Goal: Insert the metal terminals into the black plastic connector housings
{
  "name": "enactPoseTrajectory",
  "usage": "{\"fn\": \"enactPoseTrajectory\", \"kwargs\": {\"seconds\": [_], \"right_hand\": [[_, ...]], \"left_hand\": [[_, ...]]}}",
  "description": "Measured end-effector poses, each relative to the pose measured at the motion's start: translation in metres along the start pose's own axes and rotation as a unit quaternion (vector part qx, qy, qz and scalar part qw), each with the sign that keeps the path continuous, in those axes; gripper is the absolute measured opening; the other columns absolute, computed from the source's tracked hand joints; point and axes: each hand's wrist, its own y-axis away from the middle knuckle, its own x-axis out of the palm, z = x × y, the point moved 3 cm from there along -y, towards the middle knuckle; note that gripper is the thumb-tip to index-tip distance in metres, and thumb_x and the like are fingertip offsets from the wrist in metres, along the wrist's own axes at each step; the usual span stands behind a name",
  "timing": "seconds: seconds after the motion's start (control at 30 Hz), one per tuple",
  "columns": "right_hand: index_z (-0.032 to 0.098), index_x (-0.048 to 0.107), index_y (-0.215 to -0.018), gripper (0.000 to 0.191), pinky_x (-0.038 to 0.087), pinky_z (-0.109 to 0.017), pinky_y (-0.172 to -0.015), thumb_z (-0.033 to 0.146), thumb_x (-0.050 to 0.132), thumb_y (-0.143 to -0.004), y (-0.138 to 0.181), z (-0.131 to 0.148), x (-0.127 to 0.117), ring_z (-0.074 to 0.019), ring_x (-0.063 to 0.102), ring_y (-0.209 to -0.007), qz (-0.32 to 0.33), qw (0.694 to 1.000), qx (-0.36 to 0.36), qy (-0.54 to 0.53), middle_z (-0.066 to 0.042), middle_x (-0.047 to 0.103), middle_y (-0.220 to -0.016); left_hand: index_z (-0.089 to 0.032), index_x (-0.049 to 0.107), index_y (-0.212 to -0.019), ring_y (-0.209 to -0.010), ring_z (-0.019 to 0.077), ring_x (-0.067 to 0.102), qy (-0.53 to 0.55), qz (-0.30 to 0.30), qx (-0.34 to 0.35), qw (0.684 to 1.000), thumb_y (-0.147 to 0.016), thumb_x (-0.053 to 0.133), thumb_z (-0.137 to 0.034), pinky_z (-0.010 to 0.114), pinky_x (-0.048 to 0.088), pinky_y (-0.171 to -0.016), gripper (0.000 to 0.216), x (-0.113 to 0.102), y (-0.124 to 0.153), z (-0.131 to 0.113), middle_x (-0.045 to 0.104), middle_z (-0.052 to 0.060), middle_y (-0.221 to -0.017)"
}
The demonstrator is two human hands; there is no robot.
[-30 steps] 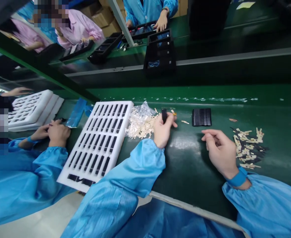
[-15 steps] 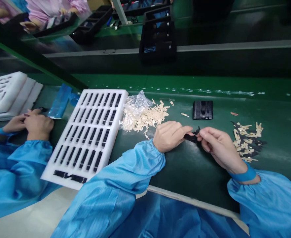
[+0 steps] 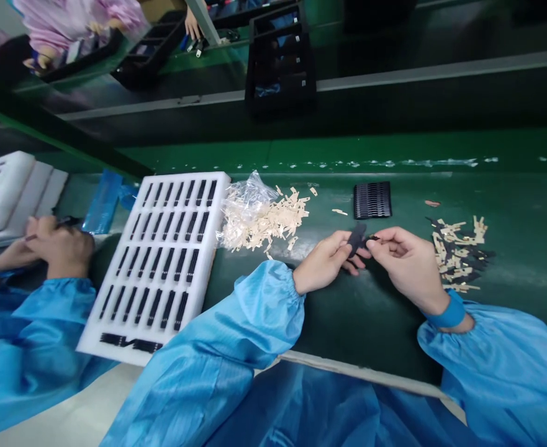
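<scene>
My left hand [image 3: 326, 259] pinches a flat black piece [image 3: 357, 238] between thumb and fingers above the green table. Close beside it, my right hand [image 3: 406, 259] is closed with thumb and forefinger on a small dark part [image 3: 372, 238] at the right edge of that piece. Whether the two parts are joined cannot be seen. Beyond the hands lies a neat row of black pieces [image 3: 372, 200]. To the right of my right hand is a loose pile of cream and black strips [image 3: 459, 253].
A white foam tray [image 3: 207, 257] with slots of black parts stands left. Beside it, cream tabs [image 3: 277, 220] spill from a clear plastic bag [image 3: 254, 189]. A co-worker's hands [image 3: 63, 245] are at far left, near stacked white trays [image 3: 10, 192]. Black bins [image 3: 280, 68] stand beyond.
The black piece has been turned so its flat face shows, and my left hand has rolled over with its fingers beneath. The whole view has shifted slightly.
</scene>
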Motion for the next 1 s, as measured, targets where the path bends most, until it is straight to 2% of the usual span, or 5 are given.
{"fn": "enactPoseTrajectory", "kwargs": {"seconds": [0.1, 0.33, 0.63, 1.0], "right_hand": [[0.019, 0.068, -0.085, 0.024, 0.046, -0.023, -0.048, 0.042, 0.078, -0.083, 0.0009, -0.0031, 0.0001, -0.0117, 0.058, -0.051, 0.001, 0.999, -0.018, 0.042, 0.000, 0.064, -0.062], [0.020, 0.067, -0.086, 0.018, 0.042, -0.023, -0.047, 0.037, 0.074, -0.088, 0.0015, -0.0068, -0.0015, -0.0108, 0.054, -0.050, 0.017, 0.997, -0.028, 0.072, 0.001, 0.063, -0.063], [0.020, 0.065, -0.085, 0.016, 0.042, -0.022, -0.048, 0.033, 0.073, -0.087, 0.0016, -0.0079, -0.0024, -0.0105, 0.054, -0.051, 0.011, 0.997, -0.020, 0.071, 0.002, 0.061, -0.062], [0.021, 0.064, -0.082, 0.018, 0.041, -0.023, -0.047, 0.035, 0.075, -0.084, 0.0017, -0.0040, -0.0004, -0.0108, 0.052, -0.050, 0.010, 0.998, -0.014, 0.068, 0.002, 0.060, -0.061]], "left_hand": [[-0.013, 0.063, -0.111, -0.077, 0.0138, 0.071, 0.010, 0.014, 0.001, 1.000, -0.090, 0.072, -0.046, 0.026, 0.060, -0.071, 0.040, -0.0004, -0.0036, 0.0020, 0.068, 0.006, -0.087], [-0.013, 0.069, -0.116, -0.071, 0.0133, 0.070, -0.015, 0.007, 0.027, 0.999, -0.089, 0.072, -0.038, 0.022, 0.057, -0.059, 0.037, -0.0004, -0.0022, -0.0009, 0.072, 0.009, -0.091], [-0.013, 0.071, -0.113, -0.074, 0.0148, 0.072, -0.004, 0.015, 0.022, 1.000, -0.088, 0.073, -0.036, 0.022, 0.059, -0.063, 0.034, 0.0013, -0.0014, -0.0036, 0.073, 0.008, -0.085], [-0.013, 0.071, -0.111, -0.075, 0.0151, 0.073, -0.003, 0.013, 0.017, 1.000, -0.088, 0.074, -0.037, 0.021, 0.059, -0.063, 0.033, 0.0019, -0.0009, -0.0050, 0.074, 0.008, -0.087]]}}
